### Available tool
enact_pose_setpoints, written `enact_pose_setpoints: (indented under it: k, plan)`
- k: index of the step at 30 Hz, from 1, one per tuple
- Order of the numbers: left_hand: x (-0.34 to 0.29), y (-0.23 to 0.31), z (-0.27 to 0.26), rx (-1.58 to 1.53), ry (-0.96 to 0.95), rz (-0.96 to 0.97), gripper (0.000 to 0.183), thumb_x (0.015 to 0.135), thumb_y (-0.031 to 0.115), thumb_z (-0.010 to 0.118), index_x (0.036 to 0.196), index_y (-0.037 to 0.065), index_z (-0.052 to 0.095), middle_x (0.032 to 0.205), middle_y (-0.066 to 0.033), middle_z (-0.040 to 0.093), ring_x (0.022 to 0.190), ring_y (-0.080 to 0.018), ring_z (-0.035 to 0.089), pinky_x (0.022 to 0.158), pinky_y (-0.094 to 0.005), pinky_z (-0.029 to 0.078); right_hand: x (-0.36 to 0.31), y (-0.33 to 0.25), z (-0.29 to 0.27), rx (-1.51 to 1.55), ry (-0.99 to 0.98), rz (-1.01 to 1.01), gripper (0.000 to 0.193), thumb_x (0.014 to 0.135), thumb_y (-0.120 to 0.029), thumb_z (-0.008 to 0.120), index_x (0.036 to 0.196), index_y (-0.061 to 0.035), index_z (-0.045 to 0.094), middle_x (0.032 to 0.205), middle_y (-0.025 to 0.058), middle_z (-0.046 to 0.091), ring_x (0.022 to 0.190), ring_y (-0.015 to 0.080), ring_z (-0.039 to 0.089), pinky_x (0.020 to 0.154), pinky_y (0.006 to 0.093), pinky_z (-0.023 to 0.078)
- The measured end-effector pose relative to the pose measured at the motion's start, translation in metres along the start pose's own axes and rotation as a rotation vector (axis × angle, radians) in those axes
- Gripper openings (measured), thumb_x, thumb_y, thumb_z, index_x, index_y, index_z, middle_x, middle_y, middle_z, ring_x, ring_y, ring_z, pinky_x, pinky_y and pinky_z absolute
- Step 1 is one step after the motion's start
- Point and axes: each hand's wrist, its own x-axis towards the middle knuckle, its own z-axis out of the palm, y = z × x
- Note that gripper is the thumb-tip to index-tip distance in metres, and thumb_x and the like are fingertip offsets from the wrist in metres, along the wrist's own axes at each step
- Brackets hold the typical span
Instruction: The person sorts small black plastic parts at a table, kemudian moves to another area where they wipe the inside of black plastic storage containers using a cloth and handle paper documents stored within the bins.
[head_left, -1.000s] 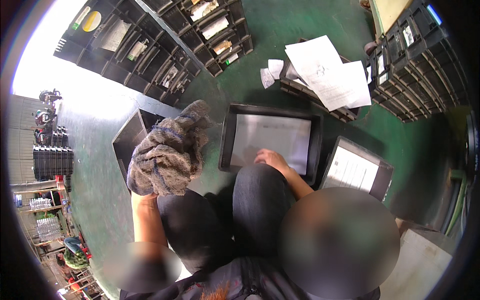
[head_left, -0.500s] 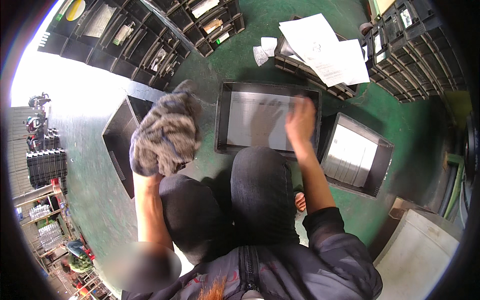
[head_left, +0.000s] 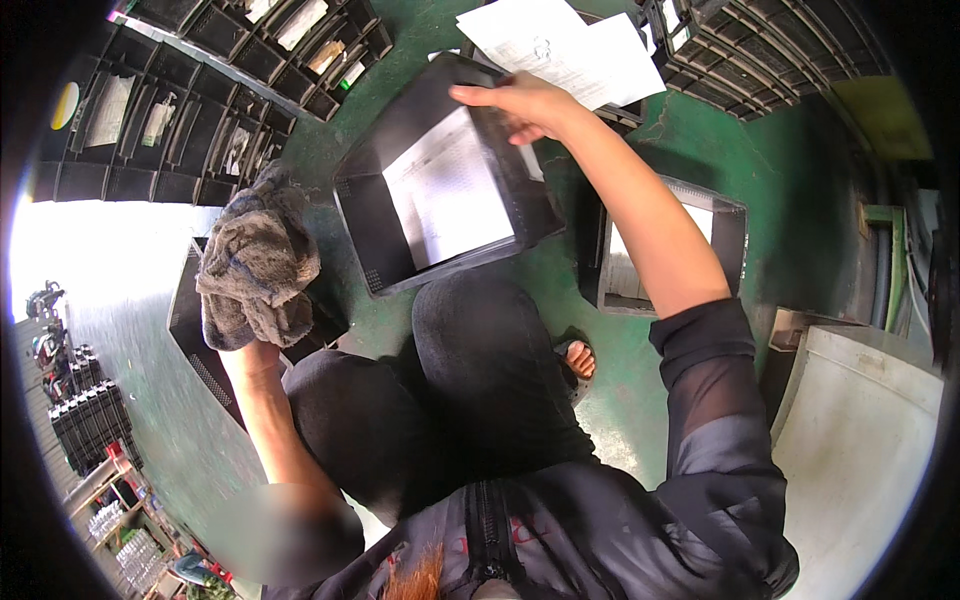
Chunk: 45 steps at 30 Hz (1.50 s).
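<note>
In front of my knees a black plastic crate (head_left: 360,215) is tilted, its far right side raised. A pale sheet (head_left: 455,190) covers its bottom. My right hand (head_left: 530,105) grips the crate's raised rim, thumb over the edge and fingers down the outer side. A fluffy grey-brown cloth (head_left: 260,260) wraps my left hand (head_left: 250,358), hiding its fingers. That hand is off to the left, above a second black crate (head_left: 195,335) and apart from the tilted one.
Another black crate (head_left: 735,230) with a pale bottom stands at the right. White papers (head_left: 560,50) lie on a crate beyond my right hand. Stacked black crates line the far left (head_left: 140,130) and far right (head_left: 770,60). A whitish cabinet (head_left: 860,420) stands near right.
My right hand has moved from inside the middle crate to its rim, and that crate has been tipped up and turned. The cloth-covered left hand has shifted slightly within the view.
</note>
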Motion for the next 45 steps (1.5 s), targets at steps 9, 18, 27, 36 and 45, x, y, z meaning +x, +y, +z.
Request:
enact_pose_setpoints:
  k: [9,18,27,36,45]
  plan:
    - [-0.005,0.001,-0.003,0.169,0.033,0.024,0.043,0.09,0.018,0.053,0.128,0.003,0.04,0.123,-0.0107,0.049,0.108,-0.02,0.05,0.092,-0.0348,0.043,-0.005,-0.043,0.006,-0.024,-0.213,-0.144,0.078,0.082,-0.054,0.054,0.132,0.0024,0.033,0.093,0.0209,0.061,0.077,0.0256,0.065,0.063,0.0327,0.054]
    - [0.007,0.01,0.047,-0.076,0.083,0.0,0.037,0.091,0.027,0.052,0.121,0.005,0.049,0.113,-0.0082,0.055,0.098,-0.0178,0.056,0.083,-0.0319,0.048,0.022,0.013,0.012,-0.923,0.128,-0.145,0.054,0.074,-0.034,0.057,0.104,0.0101,0.05,0.104,0.0293,0.057,0.099,0.0373,0.057,0.083,0.0414,0.047]
    - [0.01,0.016,0.038,-0.198,0.287,0.294,0.039,0.089,0.024,0.055,0.123,0.006,0.046,0.117,-0.0071,0.053,0.103,-0.0169,0.053,0.088,-0.0322,0.045,-0.042,0.066,-0.129,-0.006,0.465,-0.138,0.071,0.067,-0.018,0.059,0.131,0.0052,0.037,0.121,0.0192,0.05,0.109,0.0288,0.051,0.095,0.0336,0.039]
    - [0.017,0.065,0.1,-0.405,0.213,0.304,0.042,0.092,0.03,0.047,0.122,-0.001,0.049,0.115,-0.0074,0.056,0.102,-0.0148,0.053,0.09,-0.0274,0.041,-0.088,0.038,-0.174,0.43,0.557,-0.126,0.03,0.063,-0.023,0.062,0.085,-0.0036,0.062,0.085,0.0066,0.061,0.076,0.0201,0.056,0.075,0.0291,0.045]
    - [0.029,0.039,0.122,-0.179,0.111,0.289,0.027,0.088,0.019,0.049,0.108,0.003,0.058,0.111,-0.0117,0.059,0.101,-0.0239,0.056,0.088,-0.0295,0.042,-0.087,-0.187,-0.16,0.457,0.473,-0.491,0.045,0.07,-0.04,0.064,0.105,-0.0118,0.06,0.111,0.0071,0.057,0.107,0.0229,0.048,0.096,0.0385,0.031]
